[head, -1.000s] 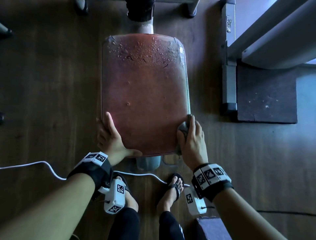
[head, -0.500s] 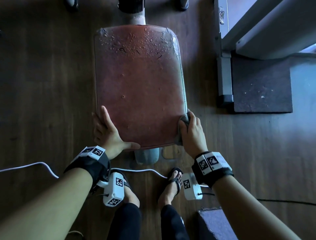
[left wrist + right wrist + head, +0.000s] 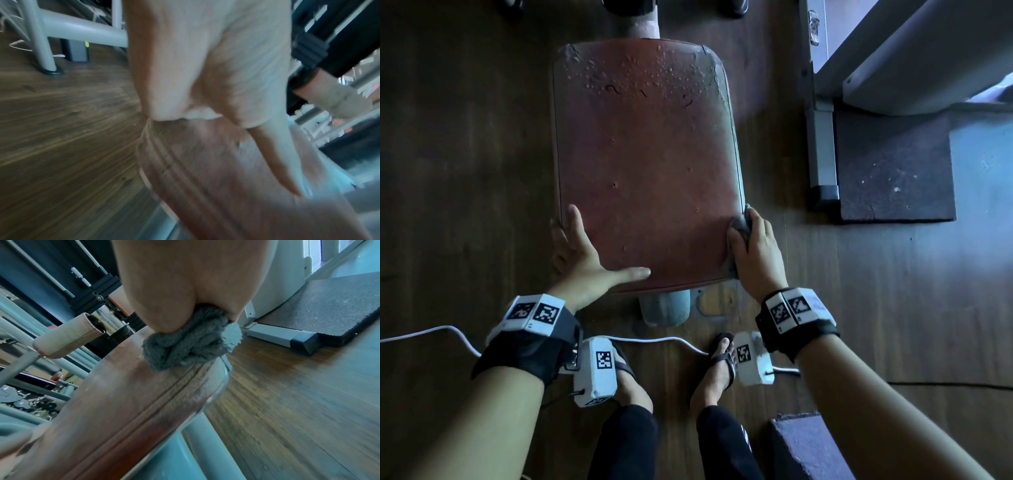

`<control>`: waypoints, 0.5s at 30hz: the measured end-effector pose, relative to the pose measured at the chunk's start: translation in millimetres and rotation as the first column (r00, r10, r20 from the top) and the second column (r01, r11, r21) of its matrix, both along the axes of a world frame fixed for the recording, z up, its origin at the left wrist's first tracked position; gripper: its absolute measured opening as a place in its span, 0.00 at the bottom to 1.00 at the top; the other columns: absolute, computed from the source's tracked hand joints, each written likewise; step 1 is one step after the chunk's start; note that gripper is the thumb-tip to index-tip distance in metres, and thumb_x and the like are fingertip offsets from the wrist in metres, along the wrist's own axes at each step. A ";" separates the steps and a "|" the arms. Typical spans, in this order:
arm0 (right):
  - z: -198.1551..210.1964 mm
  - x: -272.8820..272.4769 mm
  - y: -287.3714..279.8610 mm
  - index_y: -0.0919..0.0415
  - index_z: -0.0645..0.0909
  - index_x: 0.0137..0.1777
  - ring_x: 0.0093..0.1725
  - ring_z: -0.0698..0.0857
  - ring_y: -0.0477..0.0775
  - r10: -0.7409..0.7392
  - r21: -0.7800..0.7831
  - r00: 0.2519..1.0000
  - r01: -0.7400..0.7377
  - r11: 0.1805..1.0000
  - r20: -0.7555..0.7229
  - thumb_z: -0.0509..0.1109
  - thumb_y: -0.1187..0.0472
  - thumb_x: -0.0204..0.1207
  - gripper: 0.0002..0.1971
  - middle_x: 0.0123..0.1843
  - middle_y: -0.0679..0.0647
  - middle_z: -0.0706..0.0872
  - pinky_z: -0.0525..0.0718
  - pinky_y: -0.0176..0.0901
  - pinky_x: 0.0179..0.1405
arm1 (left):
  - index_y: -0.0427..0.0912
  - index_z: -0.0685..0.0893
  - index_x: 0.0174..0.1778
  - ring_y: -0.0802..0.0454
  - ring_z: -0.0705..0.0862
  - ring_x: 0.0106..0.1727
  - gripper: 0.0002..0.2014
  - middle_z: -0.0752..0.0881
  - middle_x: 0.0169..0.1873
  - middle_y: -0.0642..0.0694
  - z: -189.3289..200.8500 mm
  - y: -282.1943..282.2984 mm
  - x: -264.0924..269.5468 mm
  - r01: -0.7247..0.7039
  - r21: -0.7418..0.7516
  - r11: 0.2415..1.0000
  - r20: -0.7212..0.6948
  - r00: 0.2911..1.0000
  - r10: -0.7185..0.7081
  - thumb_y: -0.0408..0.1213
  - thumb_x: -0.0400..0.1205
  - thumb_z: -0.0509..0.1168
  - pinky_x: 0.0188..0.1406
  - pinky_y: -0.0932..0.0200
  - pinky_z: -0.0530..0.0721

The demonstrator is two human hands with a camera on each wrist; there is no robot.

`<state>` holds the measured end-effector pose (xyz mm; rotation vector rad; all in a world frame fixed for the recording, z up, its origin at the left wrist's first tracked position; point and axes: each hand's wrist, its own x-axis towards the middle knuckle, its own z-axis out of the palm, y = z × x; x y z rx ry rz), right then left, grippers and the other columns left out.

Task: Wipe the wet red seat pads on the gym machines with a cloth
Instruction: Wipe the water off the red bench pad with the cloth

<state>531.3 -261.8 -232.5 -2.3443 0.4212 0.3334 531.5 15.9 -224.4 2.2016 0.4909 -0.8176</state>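
Red seat pad [image 3: 647,164] fills frame centre. Right hand [image 3: 756,253] bunches grey cloth [image 3: 191,350] on its lower-right edge; left hand [image 3: 582,257], fingers spread flat, braces lower-left corner. Droplets [image 3: 640,75] remain upper centre: push long overlapping strokes upward, pressing firmly.

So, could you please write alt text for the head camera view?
A right hand presses a grey cloth on a red seat pad's near right edge; the left hand steadies the near left corner. Water droplets cover its far end.
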 end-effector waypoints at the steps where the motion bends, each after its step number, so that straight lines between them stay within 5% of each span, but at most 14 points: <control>1: 0.6 -6.9 0.9 0.60 0.63 0.82 0.75 0.72 0.58 0.012 0.007 1.000 -0.012 1.000 0.029 0.64 0.55 0.83 0.29 0.79 0.58 0.70 0.71 0.48 0.73 | 0.68 0.25 0.79 0.47 0.37 0.86 0.76 0.32 0.85 0.48 0.2 4.7 4.0 -0.028 -0.018 0.999 -0.016 0.999 0.028 0.73 0.49 0.78 0.84 0.36 0.44; 3: 0.4 -19.8 2.6 0.60 0.60 0.84 0.77 0.69 0.57 0.026 0.019 0.998 -0.027 0.999 0.052 0.65 0.57 0.82 0.31 0.81 0.56 0.67 0.69 0.50 0.77 | 0.68 0.43 0.79 0.43 0.54 0.85 0.69 0.51 0.84 0.48 -0.2 12.3 15.8 -0.152 -0.029 0.988 0.052 0.987 0.153 0.76 0.46 0.77 0.82 0.33 0.56; 5: -0.2 -21.8 3.4 0.60 0.58 0.84 0.78 0.68 0.58 0.041 0.001 0.998 -0.041 0.999 0.045 0.64 0.57 0.83 0.32 0.82 0.56 0.65 0.68 0.50 0.77 | 0.66 0.49 0.77 0.43 0.63 0.81 0.67 0.59 0.82 0.48 0.1 14.0 34.0 -0.254 -0.034 0.967 0.136 0.957 0.256 0.76 0.44 0.77 0.80 0.34 0.62; 9: 0.0 14.1 -0.9 0.62 0.56 0.85 0.76 0.70 0.61 0.109 -0.056 0.993 -0.111 0.992 -0.034 0.61 0.54 0.85 0.32 0.81 0.59 0.66 0.68 0.50 0.75 | 0.57 0.32 0.84 0.42 0.44 0.87 0.73 0.41 0.87 0.42 -5.1 0.5 81.2 -0.223 -0.002 0.975 0.098 0.970 0.223 0.62 0.59 0.83 0.84 0.36 0.50; 15: -1.4 116.0 -2.7 0.65 0.59 0.82 0.74 0.72 0.67 0.182 -0.088 0.981 -0.188 0.978 -0.069 0.59 0.52 0.85 0.30 0.77 0.66 0.70 0.69 0.53 0.72 | 0.54 0.18 0.78 0.40 0.39 0.87 0.86 0.35 0.85 0.35 -13.5 -9.8 99.8 -0.219 0.069 0.973 0.038 0.975 0.217 0.72 0.45 0.81 0.85 0.35 0.46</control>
